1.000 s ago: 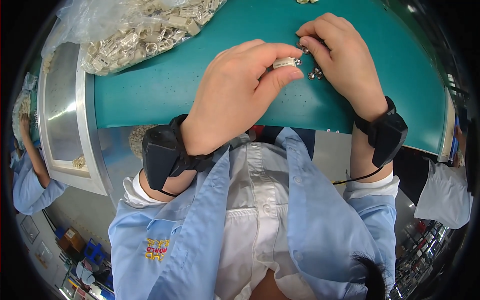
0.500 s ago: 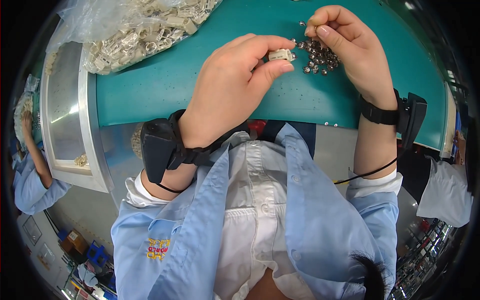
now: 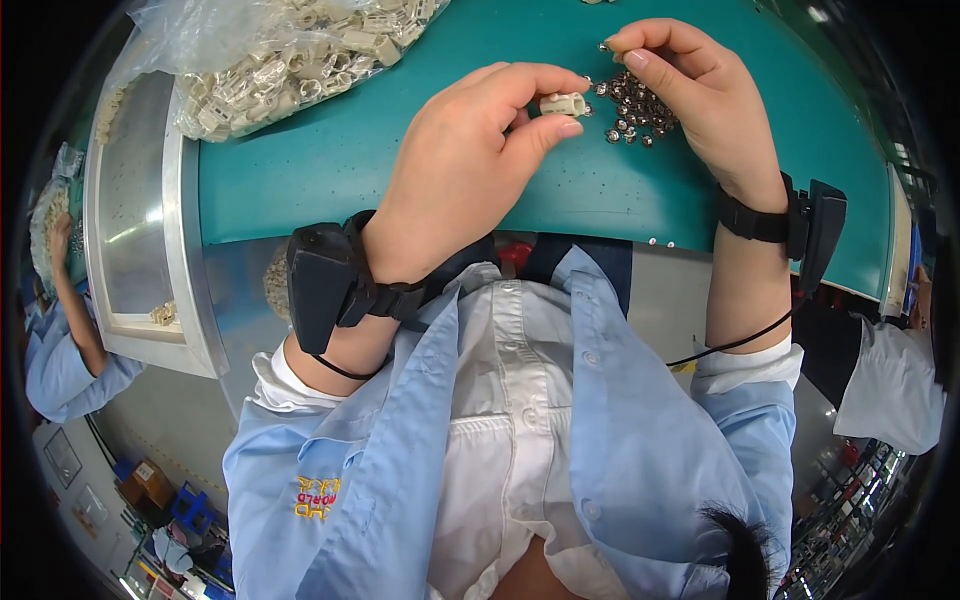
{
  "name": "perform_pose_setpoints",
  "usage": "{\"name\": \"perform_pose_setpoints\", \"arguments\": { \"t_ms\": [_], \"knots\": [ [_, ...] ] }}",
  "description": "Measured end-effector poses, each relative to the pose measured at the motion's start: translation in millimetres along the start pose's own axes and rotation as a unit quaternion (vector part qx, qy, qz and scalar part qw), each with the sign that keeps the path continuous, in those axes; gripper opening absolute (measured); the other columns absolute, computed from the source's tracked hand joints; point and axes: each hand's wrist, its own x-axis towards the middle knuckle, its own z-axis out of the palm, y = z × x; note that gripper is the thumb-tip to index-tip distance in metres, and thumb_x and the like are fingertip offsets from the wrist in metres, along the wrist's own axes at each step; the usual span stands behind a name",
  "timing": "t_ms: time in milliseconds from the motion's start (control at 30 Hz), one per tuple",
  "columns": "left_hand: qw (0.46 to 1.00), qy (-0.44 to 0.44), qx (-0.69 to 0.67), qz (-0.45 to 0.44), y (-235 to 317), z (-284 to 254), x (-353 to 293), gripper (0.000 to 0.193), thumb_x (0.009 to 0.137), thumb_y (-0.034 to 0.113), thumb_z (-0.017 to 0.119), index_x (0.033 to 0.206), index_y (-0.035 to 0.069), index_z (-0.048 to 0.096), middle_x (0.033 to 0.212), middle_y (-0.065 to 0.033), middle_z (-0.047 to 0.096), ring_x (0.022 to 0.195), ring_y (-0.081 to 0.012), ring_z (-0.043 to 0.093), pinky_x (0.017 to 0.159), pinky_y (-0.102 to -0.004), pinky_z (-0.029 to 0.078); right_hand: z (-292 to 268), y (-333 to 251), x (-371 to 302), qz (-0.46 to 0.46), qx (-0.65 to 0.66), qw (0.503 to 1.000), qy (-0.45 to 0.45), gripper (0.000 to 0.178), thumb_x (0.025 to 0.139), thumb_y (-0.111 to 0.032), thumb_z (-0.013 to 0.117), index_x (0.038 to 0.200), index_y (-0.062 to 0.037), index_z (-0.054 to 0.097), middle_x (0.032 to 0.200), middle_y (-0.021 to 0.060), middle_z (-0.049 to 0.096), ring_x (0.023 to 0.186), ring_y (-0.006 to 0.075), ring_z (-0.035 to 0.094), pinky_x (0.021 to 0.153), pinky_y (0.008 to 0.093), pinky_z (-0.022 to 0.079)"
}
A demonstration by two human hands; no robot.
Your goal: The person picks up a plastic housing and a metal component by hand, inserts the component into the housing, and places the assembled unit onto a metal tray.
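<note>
Between its thumb and fingers my left hand (image 3: 470, 150) holds a small cream plastic housing (image 3: 562, 104) with a round opening facing right. My right hand (image 3: 690, 85) is closed in a pinch at the far side, thumb against forefinger; whatever sits between the tips is too small to make out. Under and beside the right fingers lies a pile of small shiny round metal parts (image 3: 632, 110) on the green tabletop (image 3: 330, 190). One loose metal part (image 3: 603, 46) lies close to the right fingertips.
At the far left a clear plastic bag (image 3: 215, 50) spills many cream housings (image 3: 290, 85). A metal-framed tray (image 3: 190, 230) stands along the table's left side, a few cream parts on it. Farther left, a co-worker's arm (image 3: 75, 310) reaches to another bag. Dark wrist devices are strapped to both my wrists.
My right hand has moved slightly down, its fingertips still pinched. The left hand has turned the cream housing a little, so its round opening shows more.
</note>
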Motion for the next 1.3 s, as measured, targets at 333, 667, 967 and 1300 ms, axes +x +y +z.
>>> {"name": "perform_pose_setpoints", "arguments": {
  "t_ms": [333, 667, 967, 1300],
  "knots": [
    [0.998, 0.026, -0.047, 0.012, -9, 8, 0, 0.024, 0.078, 0.012, 0.066, 0.1, 0.006, 0.062, 0.077, -0.0067, 0.057, 0.06, -0.0155, 0.052, 0.055, -0.0262, 0.042, -6, 2, -5, -0.006, 0.248, 0.962, -0.113, 0.015, 0.088, -0.014, 0.057, 0.099, -0.0041, 0.058, 0.088, 0.0044, 0.055, 0.08, 0.0129, 0.048, 0.074, 0.0229, 0.04],
    [0.994, 0.039, -0.1, 0.002, -7, 6, 3, 0.021, 0.079, 0.01, 0.065, 0.099, 0.005, 0.063, 0.08, -0.0063, 0.061, 0.065, -0.0143, 0.056, 0.058, -0.0252, 0.044, 22, -17, -16, 0.022, 0.089, 0.996, -0.017, 0.02, 0.086, -0.01, 0.058, 0.105, -0.0016, 0.056, 0.087, 0.0014, 0.055, 0.082, 0.0083, 0.051, 0.073, 0.021, 0.041],
    [0.996, 0.024, -0.085, 0.034, -9, 7, 2, 0.02, 0.079, 0.008, 0.063, 0.099, 0.004, 0.061, 0.082, -0.0077, 0.063, 0.07, -0.0166, 0.059, 0.062, -0.0264, 0.046, 27, -26, -20, 0.008, 0.018, 1.0, -0.024, 0.024, 0.085, -0.005, 0.059, 0.108, -0.0001, 0.054, 0.088, 0.0007, 0.056, 0.079, 0.0061, 0.053, 0.069, 0.0188, 0.044],
    [0.991, 0.033, -0.125, 0.043, -11, 9, 0, 0.013, 0.08, 0.006, 0.061, 0.093, 0.003, 0.058, 0.082, -0.0071, 0.062, 0.073, -0.0191, 0.059, 0.065, -0.0282, 0.046, 26, -30, -19, -0.001, 0.0, 0.998, -0.065, 0.024, 0.086, -0.006, 0.059, 0.108, 0.0002, 0.054, 0.088, 0.0019, 0.057, 0.079, 0.0069, 0.053, 0.071, 0.0193, 0.044]
  ]
}}
